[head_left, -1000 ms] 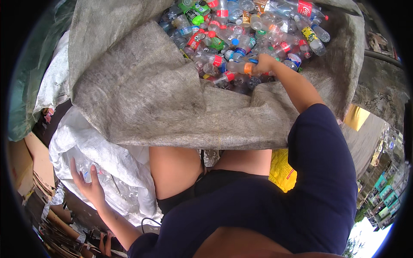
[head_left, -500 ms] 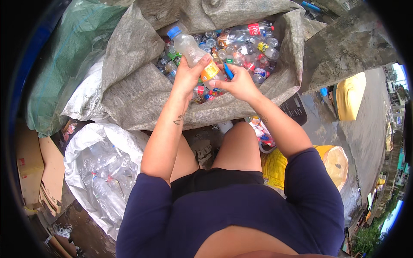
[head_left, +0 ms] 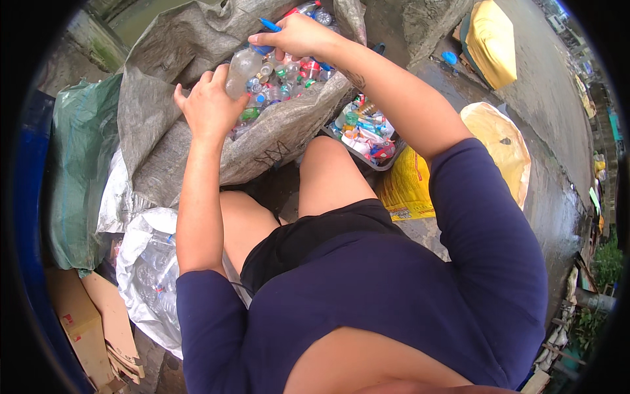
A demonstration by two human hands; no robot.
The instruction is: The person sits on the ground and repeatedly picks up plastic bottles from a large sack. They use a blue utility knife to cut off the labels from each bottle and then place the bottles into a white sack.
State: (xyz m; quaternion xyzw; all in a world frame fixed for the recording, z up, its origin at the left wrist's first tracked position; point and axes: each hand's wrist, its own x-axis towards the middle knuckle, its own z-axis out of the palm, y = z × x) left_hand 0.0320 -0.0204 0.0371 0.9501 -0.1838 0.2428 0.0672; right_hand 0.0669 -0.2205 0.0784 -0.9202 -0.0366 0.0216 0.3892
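Observation:
A clear plastic bottle is tilted over the big grey sack, its capped end toward my right hand. My left hand is at its lower end, thumb and forefinger against it and the other fingers spread. With my right hand I grip the blue cap. A slim blue tool sticks out of the same hand; its kind is not clear. No orange label shows on the bottle. Below both hands, the grey woven sack holds many plastic bottles, some with coloured caps.
Beside my knee stands a dark crate of mixed plastic scraps. A white sack of clear bottles is at my left, near cardboard and a green sack. Yellow sacks lie at my right.
My view has turned. The bottle has swung round, and my right hand has moved from its lower end to the cap. My left hand has shifted to the lower end; the orange label no longer shows.

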